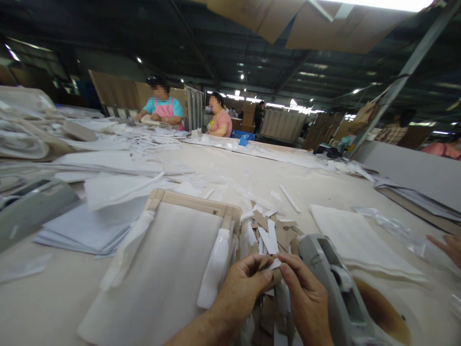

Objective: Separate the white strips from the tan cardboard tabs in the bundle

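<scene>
Pinching a small card piece (pixel 275 264) just left of the near grey tape dispenser (pixel 319 254), I am holding both hands close together over the loose card scraps (pixel 268 240). From here, I am judging clutter to be the main risk: the scraps, white and brown, are lying in a jumble left of the dispenser, so a slipping piece could be getting lost among its lookalikes. The piece is looking thin, and an uneven pull between the two hands could be creasing or tearing it. My right hand (pixel 306 295) is sitting close beside the dispenser, so an outward swing of the wrist could be bumping that body. Farther left of the dispenser, a white foam sheet (pixel 169 269) is lying over a beige frame (pixel 194 201); a dragging left forearm could be shifting the sheet or the white padding (pixel 216 264) on the side facing the dispenser.

As for the grip, my left hand (pixel 241 283) is closing narrowly, thumb against fingers, on the piece. My right thumb and forefinger are meeting it from the dispenser's side, leaving barely any gap. The fingers are covering much of it, so I am not managing to tell how firmly either hand is pressing.
</scene>
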Demonstrator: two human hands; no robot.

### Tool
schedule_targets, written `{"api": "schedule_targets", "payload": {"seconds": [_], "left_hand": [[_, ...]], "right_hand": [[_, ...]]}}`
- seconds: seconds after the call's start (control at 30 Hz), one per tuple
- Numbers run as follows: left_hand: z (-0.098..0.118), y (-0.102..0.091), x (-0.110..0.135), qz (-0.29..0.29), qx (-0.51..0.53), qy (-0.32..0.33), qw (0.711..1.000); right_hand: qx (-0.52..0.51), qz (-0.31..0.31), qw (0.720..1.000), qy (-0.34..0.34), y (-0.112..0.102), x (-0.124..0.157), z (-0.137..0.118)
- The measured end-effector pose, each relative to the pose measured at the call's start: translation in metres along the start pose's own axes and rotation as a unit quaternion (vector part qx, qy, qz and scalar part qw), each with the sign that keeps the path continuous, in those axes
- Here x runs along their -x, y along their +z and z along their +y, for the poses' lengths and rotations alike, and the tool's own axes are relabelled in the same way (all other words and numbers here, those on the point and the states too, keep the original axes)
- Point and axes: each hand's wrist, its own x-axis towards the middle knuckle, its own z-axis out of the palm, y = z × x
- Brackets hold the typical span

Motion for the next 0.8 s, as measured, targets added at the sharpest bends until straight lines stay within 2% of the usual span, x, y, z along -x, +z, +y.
{"api": "schedule_targets", "payload": {"seconds": [0.17,0.37,0.63,0.8], "left_hand": [[-0.0028,-0.0033,0.0011,-0.017,-0.006,-0.034,0.999],[-0.0047,-0.0064,0.0024,-0.014,-0.003,-0.060,0.998],[-0.0014,-0.0020,0.0059,0.003,0.048,-0.104,0.993],[-0.0001,-0.0011,0.0066,0.012,0.043,-0.113,0.993]], "right_hand": [[0.025,0.011,0.999,-0.035,0.0002,-0.0004,-0.0028],[0.044,0.002,0.998,-0.042,0.0003,0.0026,0.0039],[0.057,-0.016,0.997,-0.056,0.0004,0.0027,0.0038],[0.061,-0.021,0.995,-0.077,0.0007,0.0031,0.0039]]}}
